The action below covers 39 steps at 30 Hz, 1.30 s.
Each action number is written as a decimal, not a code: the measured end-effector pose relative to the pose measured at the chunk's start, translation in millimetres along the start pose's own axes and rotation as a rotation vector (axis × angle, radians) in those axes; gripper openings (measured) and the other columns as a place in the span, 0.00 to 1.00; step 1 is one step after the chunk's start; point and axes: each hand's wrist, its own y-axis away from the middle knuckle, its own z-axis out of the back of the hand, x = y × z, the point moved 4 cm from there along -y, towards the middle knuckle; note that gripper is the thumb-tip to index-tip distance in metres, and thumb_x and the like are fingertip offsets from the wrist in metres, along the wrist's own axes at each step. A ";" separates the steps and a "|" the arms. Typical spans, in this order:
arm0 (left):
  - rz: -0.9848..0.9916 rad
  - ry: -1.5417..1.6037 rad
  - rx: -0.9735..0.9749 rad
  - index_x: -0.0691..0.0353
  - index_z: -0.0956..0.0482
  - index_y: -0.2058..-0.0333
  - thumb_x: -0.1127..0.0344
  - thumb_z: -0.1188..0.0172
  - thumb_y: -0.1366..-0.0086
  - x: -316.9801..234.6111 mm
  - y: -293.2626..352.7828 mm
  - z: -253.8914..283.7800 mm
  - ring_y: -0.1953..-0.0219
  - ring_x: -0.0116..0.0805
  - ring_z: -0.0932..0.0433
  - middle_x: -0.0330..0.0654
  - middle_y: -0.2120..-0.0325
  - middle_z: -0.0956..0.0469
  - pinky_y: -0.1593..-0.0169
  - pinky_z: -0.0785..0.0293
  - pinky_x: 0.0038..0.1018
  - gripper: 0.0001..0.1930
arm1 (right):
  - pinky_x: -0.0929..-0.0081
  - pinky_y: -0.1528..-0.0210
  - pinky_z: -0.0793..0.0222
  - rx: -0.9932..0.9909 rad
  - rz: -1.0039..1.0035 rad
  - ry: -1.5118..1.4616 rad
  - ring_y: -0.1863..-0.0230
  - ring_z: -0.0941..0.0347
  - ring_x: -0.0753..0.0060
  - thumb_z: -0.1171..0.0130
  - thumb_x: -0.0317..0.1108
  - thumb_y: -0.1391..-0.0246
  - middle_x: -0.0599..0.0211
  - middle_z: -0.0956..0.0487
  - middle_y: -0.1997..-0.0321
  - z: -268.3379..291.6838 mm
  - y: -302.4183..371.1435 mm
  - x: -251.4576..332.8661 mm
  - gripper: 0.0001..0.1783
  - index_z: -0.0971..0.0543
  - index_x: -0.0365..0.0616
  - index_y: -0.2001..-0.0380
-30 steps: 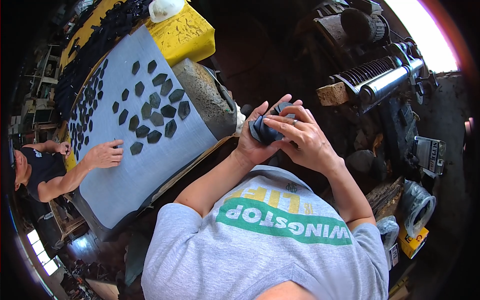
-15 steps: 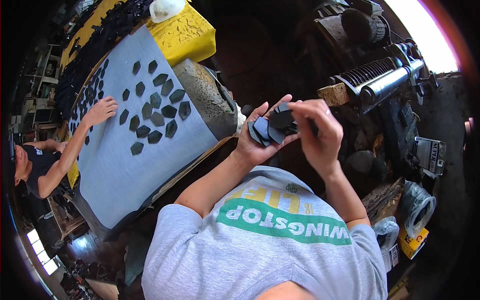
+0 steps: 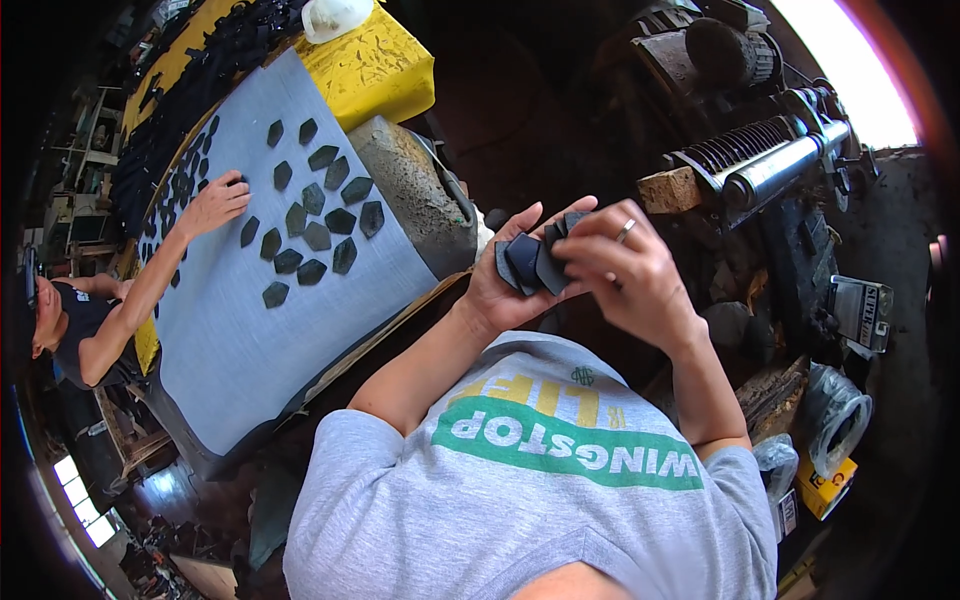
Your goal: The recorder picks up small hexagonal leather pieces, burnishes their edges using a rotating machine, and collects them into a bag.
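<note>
Palm up, my left hand (image 3: 488, 296) cradles several dark, flat pentagonal pieces (image 3: 527, 260) that overlap like a fanned stack. Its fingers curl up behind them. My right hand (image 3: 645, 280), wearing a ring, reaches over from the right with bent fingers at the right-hand edge of the stack. The fingertips close on one of these pieces, partly hidden behind them. To the left, more pentagonal pieces (image 3: 312, 200) lie spread over a grey sheet (image 3: 260, 350) on a table.
A co-worker's hand (image 3: 217, 205) touches a piece at the sheet's far side. Beyond the table's end stands a yellow-covered block (image 3: 375, 75) with a white hard hat (image 3: 335, 18). Machinery with a shiny roller (image 3: 785, 165) is at the right, above a yellow box (image 3: 828, 485).
My right hand has turned and dropped slightly, its fingers now lower on the stack. A piece it held raised has moved. The co-worker's hand has shifted right and up, onto a piece.
</note>
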 end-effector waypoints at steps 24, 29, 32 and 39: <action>-0.123 -0.101 -0.031 0.57 0.45 0.39 0.49 0.55 0.36 -2.4 -3.9 -6.7 0.40 0.45 0.40 0.51 0.39 0.46 0.38 0.42 0.43 0.30 | 0.75 0.67 0.32 -0.372 -0.030 -0.170 0.72 0.28 0.71 0.35 0.18 0.66 0.65 0.24 0.74 0.3 12.6 9.0 0.13 0.19 0.43 0.72; -0.184 -0.139 -0.074 0.57 0.44 0.40 0.51 0.55 0.35 -1.6 -2.6 -10.5 0.40 0.41 0.40 0.49 0.40 0.43 0.36 0.49 0.45 0.29 | 0.74 0.71 0.33 -0.553 -0.035 0.140 0.74 0.29 0.67 0.38 0.17 0.67 0.64 0.26 0.76 16.9 5.4 7.1 0.13 0.21 0.42 0.72; -0.172 -0.142 -0.061 0.58 0.44 0.40 0.52 0.55 0.35 2.3 -3.9 -12.9 0.41 0.39 0.38 0.48 0.42 0.39 0.37 0.48 0.43 0.28 | 0.70 0.67 0.33 -0.529 -0.038 0.270 0.72 0.30 0.64 0.39 0.18 0.65 0.64 0.27 0.75 11.0 2.2 4.8 0.12 0.22 0.42 0.73; -0.126 -0.054 -0.036 0.58 0.41 0.41 0.50 0.58 0.34 1.0 -6.3 -0.4 0.42 0.37 0.37 0.46 0.44 0.37 0.38 0.44 0.43 0.26 | 0.67 0.61 0.33 -0.314 -0.111 0.129 0.64 0.30 0.61 0.37 0.23 0.64 0.63 0.27 0.71 -14.5 -0.6 -0.4 0.13 0.23 0.42 0.70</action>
